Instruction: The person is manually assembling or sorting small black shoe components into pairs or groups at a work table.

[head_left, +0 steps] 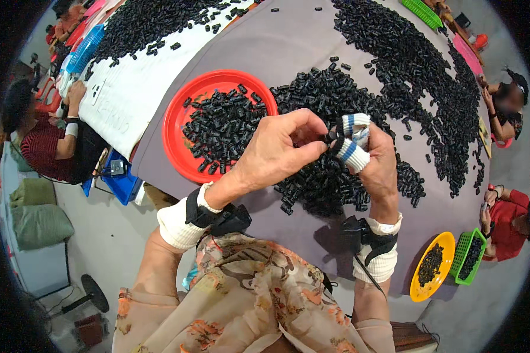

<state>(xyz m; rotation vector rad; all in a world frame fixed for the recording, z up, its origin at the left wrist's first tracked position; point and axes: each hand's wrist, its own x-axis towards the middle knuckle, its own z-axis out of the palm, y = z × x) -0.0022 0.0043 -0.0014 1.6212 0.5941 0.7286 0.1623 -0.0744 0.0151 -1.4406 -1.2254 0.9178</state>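
My left hand (271,144) and my right hand (378,162) meet above the table (215,50). Thumb and forefinger of the left are pinched at a small black plastic part (332,136), which the right fingers also grip. Fingertips partly cover this part, so its full shape is hidden. White fabric finger covers with blue stripes (354,154) wrap some right fingers. Beneath both hands spreads a heap of small black cylindrical parts (312,97). Left of it, a round red tray (172,144) holds many similar parts (221,126).
More black parts (418,76) cover the far right. At the near right stand a yellow tray (447,242) and a green basket (476,275). A person in red (509,220) sits beyond them; another in stripes (47,147) sits left, by a white-covered table (126,97).
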